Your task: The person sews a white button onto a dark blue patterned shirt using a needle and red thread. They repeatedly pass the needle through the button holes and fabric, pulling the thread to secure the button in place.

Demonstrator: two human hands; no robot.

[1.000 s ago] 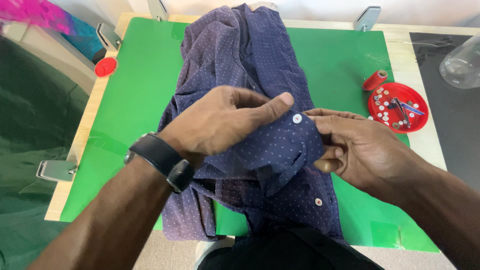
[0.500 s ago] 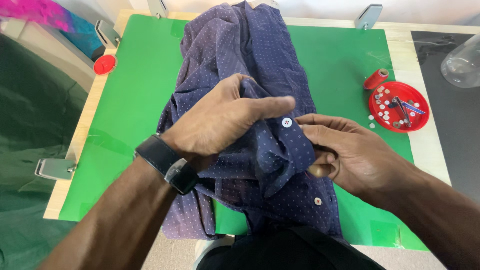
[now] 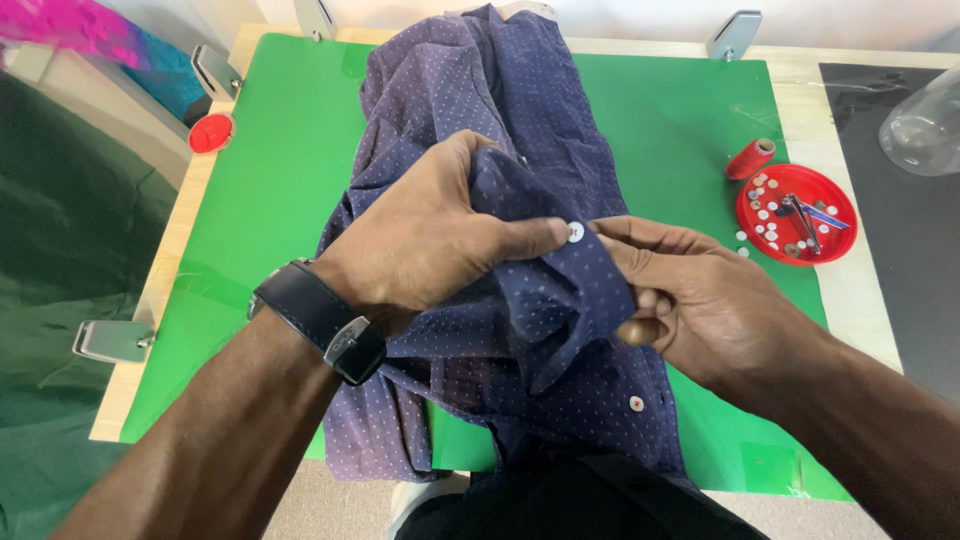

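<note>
both hands pinch the shirt [image 3: 520,300] on the mat [image 3: 280,200]: left hand [image 3: 430,240] bunching cloth, thumb beside the button [image 3: 575,232], right hand [image 3: 690,300] gripping the fold. keep cloth taut. right of the shirt, tray [image 3: 797,215], then spool [image 3: 750,158].

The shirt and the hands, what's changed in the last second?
The left hand gathered more of the shirt into its grip, thumb tip now at the white button, which moved slightly left. The right hand still pinches the fabric. Red tray and thread spool stayed put.

A pale wooden table [image 3: 822,92] (metal clamps [image 3: 112,341] at its edges) under even, soft light.
</note>
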